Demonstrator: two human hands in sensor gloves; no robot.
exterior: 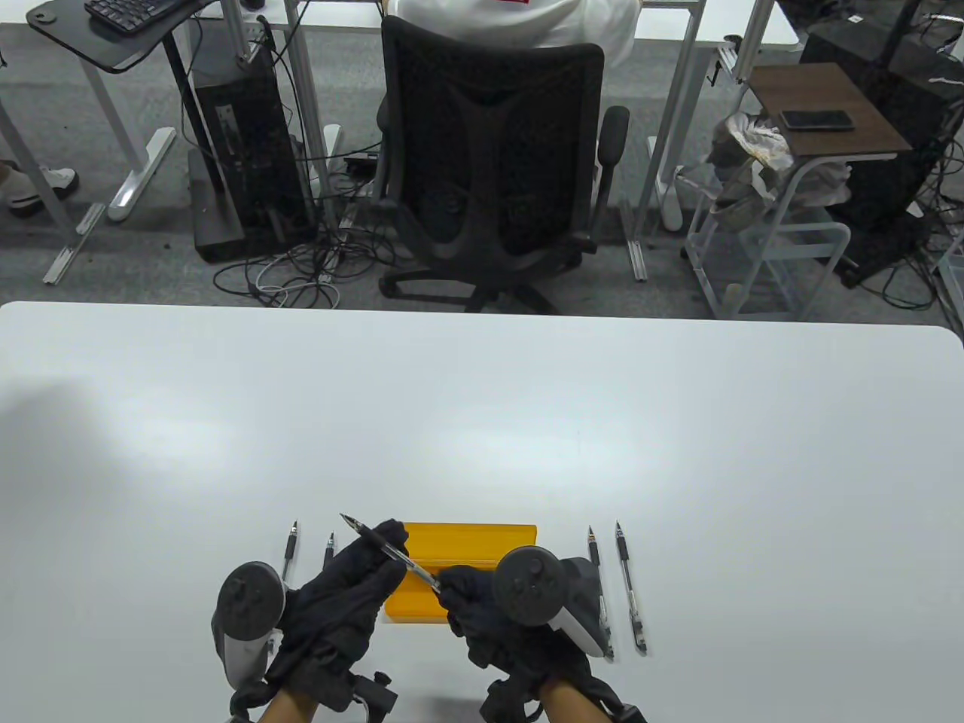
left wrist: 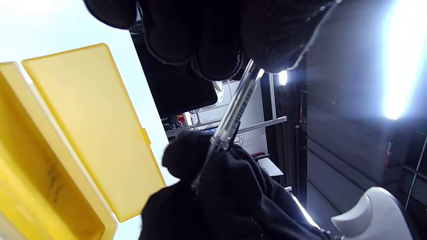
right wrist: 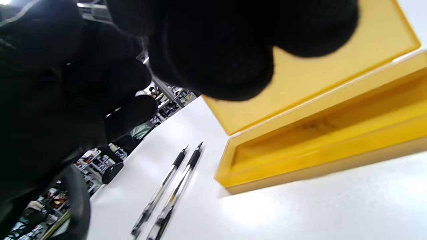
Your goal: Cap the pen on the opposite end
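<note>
Table view: left hand (exterior: 343, 595) in a black sensor glove grips the slim clear-barrel pen with black grip section (exterior: 388, 551), raised above the white tabletop (exterior: 482, 422) near its front edge, writing tip aimed up-left toward the far side. Right hand (exterior: 489, 610), also gloved, has its fingers closed around the pen's rear end; can't tell if a cap sits between them. Open yellow plastic pen case (exterior: 467, 546) lies just behind the hands. Two loose pens (exterior: 291, 550) lie left of the case, two more (exterior: 629, 587) to the right.

Left wrist view: left-hand fingertips (left wrist: 213, 50) clamp the clear barrel (left wrist: 233, 110); right-hand fingers (left wrist: 230, 173) wrap its lower end. Case lid (left wrist: 93, 126) lies open flat at left.

Right wrist view: right fingers (right wrist: 213, 50) curled; contact point hidden. Yellow case tray (right wrist: 320, 133) on the tabletop, two pens (right wrist: 173, 186) just beside it.
</note>
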